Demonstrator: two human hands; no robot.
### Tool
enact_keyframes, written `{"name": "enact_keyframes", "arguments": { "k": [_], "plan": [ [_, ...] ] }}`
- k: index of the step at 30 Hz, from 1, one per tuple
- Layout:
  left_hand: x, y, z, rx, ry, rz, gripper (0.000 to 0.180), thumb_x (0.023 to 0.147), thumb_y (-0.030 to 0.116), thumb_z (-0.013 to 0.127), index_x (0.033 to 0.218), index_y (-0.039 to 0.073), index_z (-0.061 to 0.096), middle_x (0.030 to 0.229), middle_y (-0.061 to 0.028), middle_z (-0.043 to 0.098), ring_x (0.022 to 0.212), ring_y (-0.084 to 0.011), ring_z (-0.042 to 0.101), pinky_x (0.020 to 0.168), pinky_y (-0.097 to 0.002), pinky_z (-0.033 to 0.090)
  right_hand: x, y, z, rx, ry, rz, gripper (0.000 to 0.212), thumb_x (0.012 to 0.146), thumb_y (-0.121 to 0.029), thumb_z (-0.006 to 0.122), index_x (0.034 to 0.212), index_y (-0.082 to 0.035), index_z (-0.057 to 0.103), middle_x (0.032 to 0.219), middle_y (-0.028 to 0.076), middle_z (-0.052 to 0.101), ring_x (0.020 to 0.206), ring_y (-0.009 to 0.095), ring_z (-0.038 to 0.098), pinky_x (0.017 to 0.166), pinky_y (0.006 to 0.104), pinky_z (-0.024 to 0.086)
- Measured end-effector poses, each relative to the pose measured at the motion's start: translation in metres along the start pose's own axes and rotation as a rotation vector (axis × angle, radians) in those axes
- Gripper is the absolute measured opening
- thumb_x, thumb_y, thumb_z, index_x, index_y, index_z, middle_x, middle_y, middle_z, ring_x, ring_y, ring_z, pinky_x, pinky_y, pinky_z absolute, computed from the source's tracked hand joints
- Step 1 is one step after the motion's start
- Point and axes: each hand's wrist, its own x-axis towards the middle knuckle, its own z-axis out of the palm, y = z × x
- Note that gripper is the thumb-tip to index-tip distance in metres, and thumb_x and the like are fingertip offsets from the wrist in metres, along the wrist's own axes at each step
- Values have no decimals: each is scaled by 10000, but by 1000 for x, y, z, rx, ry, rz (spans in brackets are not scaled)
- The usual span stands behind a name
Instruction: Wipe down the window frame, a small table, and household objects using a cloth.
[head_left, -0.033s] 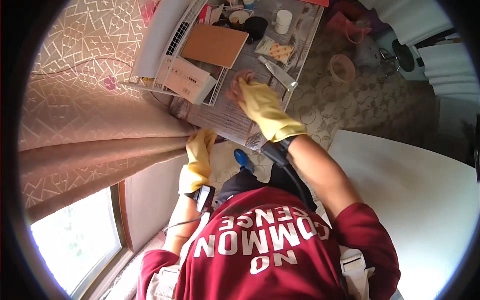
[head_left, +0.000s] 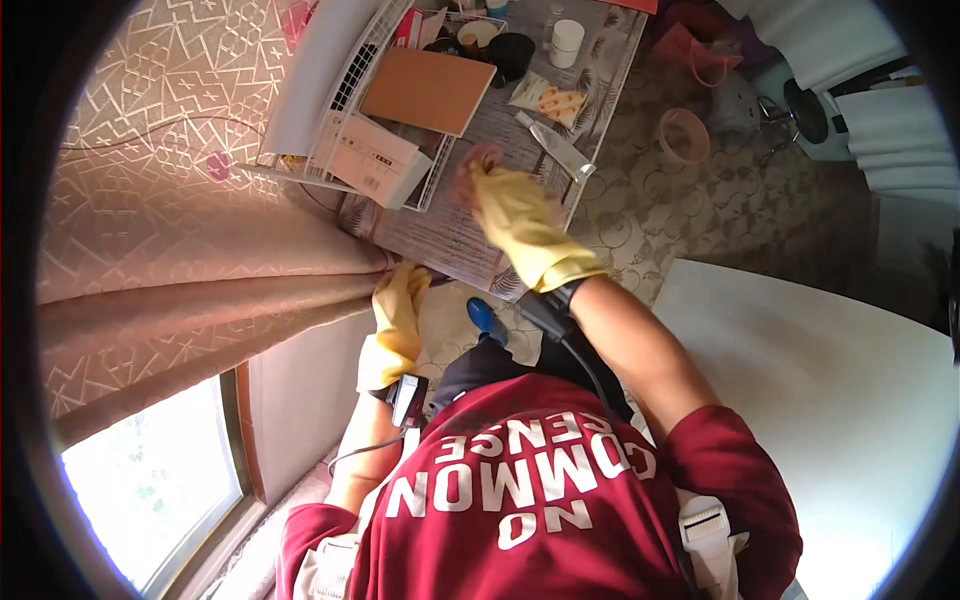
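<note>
Both my hands wear yellow rubber gloves. Over the wood-patterned table, my right hand is closed on a crumpled pinkish cloth, which is blurred and partly hidden by the fingers. A clear, flat-ended tube lies just beyond that hand, to its right. My left hand is lower down by the table's near left corner, next to the curtain. Its fingers are bent together, and whatever they may hold is hidden.
A white wire rack carries a pale box and a brown board. A snack packet, a white cup and a black container stand farther back. A pink bin is on the floor; a white panel is at right.
My right hand and forearm have shifted slightly left, with the cloth still in the fingers. My left hand has moved down very slightly.
</note>
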Motion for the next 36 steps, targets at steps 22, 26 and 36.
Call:
{"name": "enact_keyframes", "arguments": {
  "k": [22, 26, 36],
  "plan": [
    [-8, -8, 47, 851, 9, 831, 417, 928, 211, 643, 1276, -17, 614, 1020, -246, 690, 889, -388, 661, 845, -449, 517, -87, 30, 80, 268, 195, -524, 166, 778, 2, 623, 924, -79, 613, 1045, 58, 675, 804, 182, 660, 662, 348, 550],
    [-4, -5, 49, 1036, -155, 832, 449, 925, 247, 637, 1293, -5, 582, 1200, -253, 652, 1057, -454, 614, 938, -495, 486, -129, 66, 78, 1775, -604, -13, 67, 826, -9, 596, 891, -5, 614, 888, 61, 653, 557, 150, 594, 494, 315, 480],
    [-19, -6, 70, 1300, -232, 714, 577, 914, 275, 584, 1359, -79, 485, 1445, -386, 406, 1235, -520, 517, 1023, -490, 467, -141, 164, 35, 694, 265, 308, 283, 899, -203, 647, 1064, 27, 633, 852, 162, 700, 786, 232, 687, 706, 366, 507]
  ]
}}
